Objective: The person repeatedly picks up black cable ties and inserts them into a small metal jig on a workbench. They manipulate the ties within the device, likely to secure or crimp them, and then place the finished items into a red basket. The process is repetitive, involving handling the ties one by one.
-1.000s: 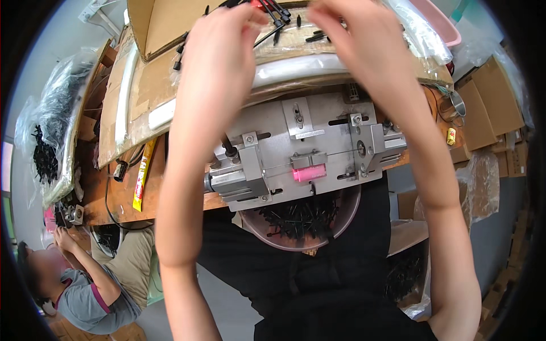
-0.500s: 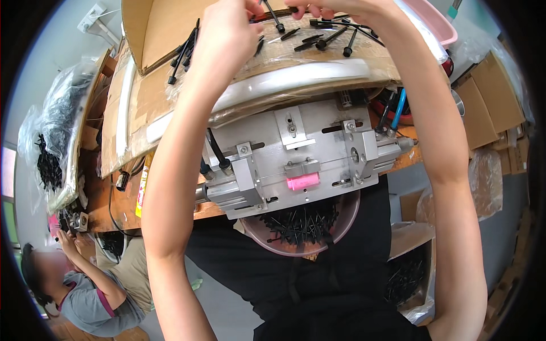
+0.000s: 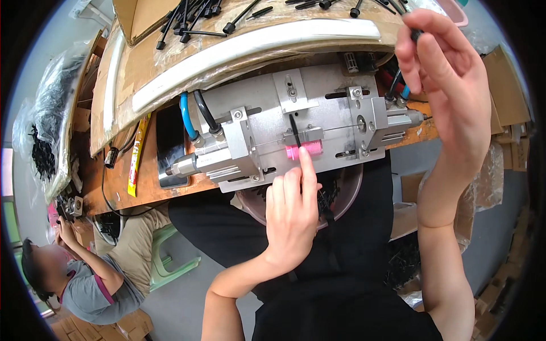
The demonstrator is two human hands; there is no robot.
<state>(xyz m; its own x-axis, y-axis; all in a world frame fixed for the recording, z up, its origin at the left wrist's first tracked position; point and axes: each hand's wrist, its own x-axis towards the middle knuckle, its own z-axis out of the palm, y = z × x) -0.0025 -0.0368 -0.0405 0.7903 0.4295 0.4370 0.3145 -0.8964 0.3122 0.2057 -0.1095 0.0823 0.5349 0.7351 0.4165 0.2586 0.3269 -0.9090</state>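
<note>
The left hand (image 3: 292, 215) hides the lower end of a black rod (image 3: 294, 129) at the pink block (image 3: 293, 152) and covers part of the bowl (image 3: 348, 196). Fingers of the right hand (image 3: 455, 77) mostly conceal a dark piece (image 3: 416, 35), its shape unclear. The top edge crops several black-headed rods (image 3: 186, 35) and the cardboard box (image 3: 147, 18).

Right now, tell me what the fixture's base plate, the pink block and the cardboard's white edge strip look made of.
Base plate: metal, perhaps aluminium or steel, dull grey with brackets bolted on. Pink block: likely plastic, judging by its smooth, even, bright colour. White edge strip: perhaps foam or plastic, its shine suggesting clear film; core material unclear.
</note>
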